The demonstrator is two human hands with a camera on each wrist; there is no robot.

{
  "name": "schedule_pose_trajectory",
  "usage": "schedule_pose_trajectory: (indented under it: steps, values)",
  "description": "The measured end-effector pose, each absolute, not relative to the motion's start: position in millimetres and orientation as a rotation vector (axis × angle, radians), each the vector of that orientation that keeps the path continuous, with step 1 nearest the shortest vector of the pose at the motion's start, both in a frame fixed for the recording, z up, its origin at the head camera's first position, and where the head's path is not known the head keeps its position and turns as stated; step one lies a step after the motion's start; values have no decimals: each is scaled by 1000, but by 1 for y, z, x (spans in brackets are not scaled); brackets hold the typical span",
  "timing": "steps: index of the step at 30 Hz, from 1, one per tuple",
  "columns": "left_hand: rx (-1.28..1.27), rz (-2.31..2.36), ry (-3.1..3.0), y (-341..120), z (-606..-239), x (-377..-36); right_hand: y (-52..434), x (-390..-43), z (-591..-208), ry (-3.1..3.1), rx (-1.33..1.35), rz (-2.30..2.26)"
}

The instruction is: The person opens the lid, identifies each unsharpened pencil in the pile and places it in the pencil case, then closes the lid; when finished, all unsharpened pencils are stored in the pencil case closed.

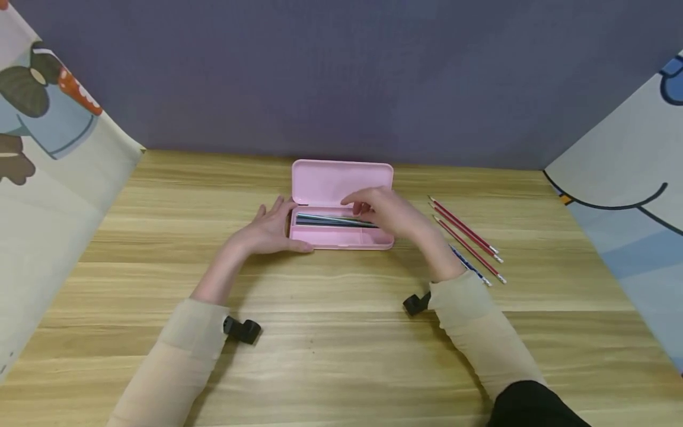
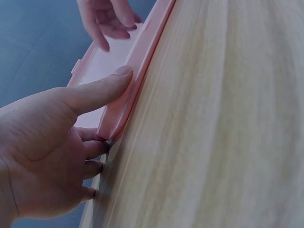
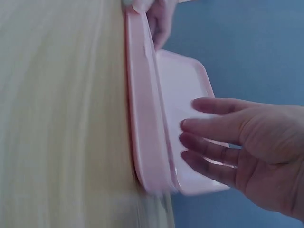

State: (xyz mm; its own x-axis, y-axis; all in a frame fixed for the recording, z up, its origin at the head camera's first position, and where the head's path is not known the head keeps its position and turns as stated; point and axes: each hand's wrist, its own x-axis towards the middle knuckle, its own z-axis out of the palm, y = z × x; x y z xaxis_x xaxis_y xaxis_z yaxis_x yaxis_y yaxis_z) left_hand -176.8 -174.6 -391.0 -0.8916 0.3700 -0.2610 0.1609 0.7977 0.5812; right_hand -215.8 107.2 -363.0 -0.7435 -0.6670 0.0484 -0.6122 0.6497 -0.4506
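A pink pencil case (image 1: 333, 238) lies on the table with its lid (image 1: 336, 178) swung up at the back. Several dark pencils (image 1: 325, 220) lie lengthwise in its rear compartment. My left hand (image 1: 264, 232) holds the case's left end, thumb along the front wall and fingers (image 2: 95, 149) against the side. Over the right part of the case hovers my right hand (image 1: 392, 212), its fingers loosely bent downward. In the right wrist view those fingers (image 3: 209, 126) are apart and nothing shows between them. The right ends of the pencils are hidden beneath this hand.
Right of the case, several red pencils (image 1: 469, 231) lie slanted on the wooden table (image 1: 320, 356). A blue patterned pencil (image 1: 475, 268) lies beside them, partly behind my right forearm. A dark upright panel (image 1: 341, 83) borders the table's back edge.
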Motion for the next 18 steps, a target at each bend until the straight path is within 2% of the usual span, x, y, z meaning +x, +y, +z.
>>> schedule_pose_trajectory:
  steps: [5, 10, 18]
  values:
    - [412, 802, 2629, -174, -393, -178, 143, -212, -356, 2771, -1007, -917]
    - [416, 794, 2639, -174, -393, -180, 187, -204, -358, 2786, -828, -1122]
    - [414, 799, 2640, -176, -392, -179, 237, -180, -363, 2699, -660, -1097]
